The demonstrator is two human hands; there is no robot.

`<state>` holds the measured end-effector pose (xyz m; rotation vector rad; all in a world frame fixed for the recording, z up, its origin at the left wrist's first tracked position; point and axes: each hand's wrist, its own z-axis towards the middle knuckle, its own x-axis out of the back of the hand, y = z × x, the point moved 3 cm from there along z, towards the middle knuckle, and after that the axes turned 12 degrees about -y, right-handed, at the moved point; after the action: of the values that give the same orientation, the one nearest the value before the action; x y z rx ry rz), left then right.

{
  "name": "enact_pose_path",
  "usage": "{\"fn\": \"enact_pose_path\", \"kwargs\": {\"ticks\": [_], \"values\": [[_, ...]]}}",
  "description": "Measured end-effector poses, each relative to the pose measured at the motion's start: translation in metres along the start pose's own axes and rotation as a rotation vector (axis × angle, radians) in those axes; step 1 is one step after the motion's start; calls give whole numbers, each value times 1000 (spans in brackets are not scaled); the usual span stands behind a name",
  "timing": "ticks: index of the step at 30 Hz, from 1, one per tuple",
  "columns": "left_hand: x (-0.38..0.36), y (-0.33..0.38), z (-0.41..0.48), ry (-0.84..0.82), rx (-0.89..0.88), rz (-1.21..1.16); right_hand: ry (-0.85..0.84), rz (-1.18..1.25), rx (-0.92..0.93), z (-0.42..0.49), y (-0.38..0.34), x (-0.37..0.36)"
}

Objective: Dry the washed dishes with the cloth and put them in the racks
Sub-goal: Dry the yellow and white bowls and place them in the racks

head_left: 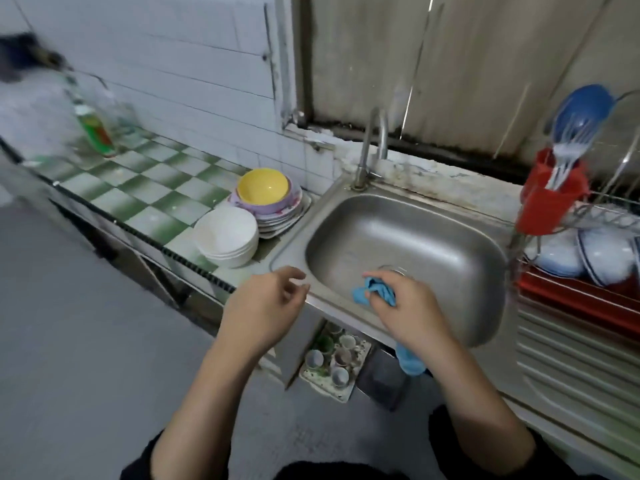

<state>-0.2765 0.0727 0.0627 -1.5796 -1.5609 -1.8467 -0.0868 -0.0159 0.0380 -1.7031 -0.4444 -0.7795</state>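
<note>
My right hand (405,303) grips a bunched light-blue cloth (375,292) over the front rim of the steel sink (408,244); one end of the cloth hangs out below my wrist. Beside it, my left hand (266,299) hovers above the counter edge with loosely curled fingers, holding nothing. On the green checked counter (138,192) left of the sink stands a stack of white bowls (227,235). Behind that stack a yellow bowl (262,186) sits in a purple bowl on a pile of plates (282,220). A wire dish rack (588,216) at the right holds blue-and-white bowls (568,259).
A red utensil cup (550,199) with forks and a blue ladle hangs on the rack. The tap (372,147) rises behind the sink. A green bottle (95,128) and a blurred person stand far left. Small cups on a tray (334,360) sit under the sink.
</note>
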Motion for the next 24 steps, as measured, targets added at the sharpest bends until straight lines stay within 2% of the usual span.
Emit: {"fn": "enact_pose_path", "kwargs": {"ticks": [10,16,24], "values": [[53,-98,9,150,204,-57,-123,-75,48,86,-64,-44],[74,-146,49,133,287,-22,-140,-56,54,162,-90,-72],[91,-195,149,58,334,-34,-226,-177,37,275,-109,-89]]}}
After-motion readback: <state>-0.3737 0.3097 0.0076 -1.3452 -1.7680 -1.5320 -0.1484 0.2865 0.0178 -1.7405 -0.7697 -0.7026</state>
